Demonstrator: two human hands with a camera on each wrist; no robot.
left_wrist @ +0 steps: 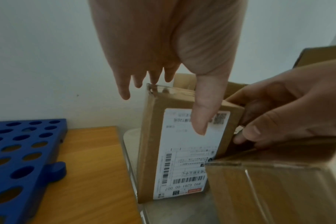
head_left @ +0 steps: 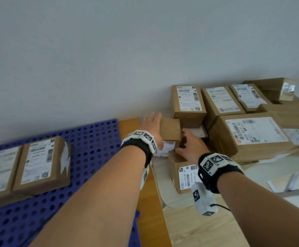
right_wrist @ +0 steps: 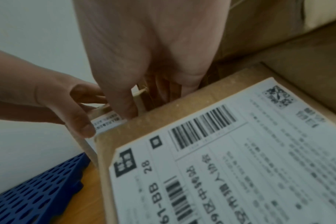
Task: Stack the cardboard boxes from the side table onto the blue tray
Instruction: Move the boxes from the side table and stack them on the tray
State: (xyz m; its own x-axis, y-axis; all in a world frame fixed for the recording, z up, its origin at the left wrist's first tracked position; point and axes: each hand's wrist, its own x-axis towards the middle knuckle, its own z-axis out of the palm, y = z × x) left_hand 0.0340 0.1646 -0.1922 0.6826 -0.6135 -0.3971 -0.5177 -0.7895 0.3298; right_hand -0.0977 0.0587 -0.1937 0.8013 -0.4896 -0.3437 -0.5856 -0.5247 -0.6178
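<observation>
Two boxes (head_left: 41,161) are showing on the blue tray (head_left: 95,139); many more are waiting on the side table (head_left: 198,220). I'm bracing the upright box (left_wrist: 182,151) there, left hand (head_left: 152,125) pressing flat against it, right hand (head_left: 191,147) curling round its edge.

bare forearms (head_left: 91,193) | black wristbands (head_left: 139,146) | white coded blocks (head_left: 209,164) | black cable (head_left: 222,207)
</observation>
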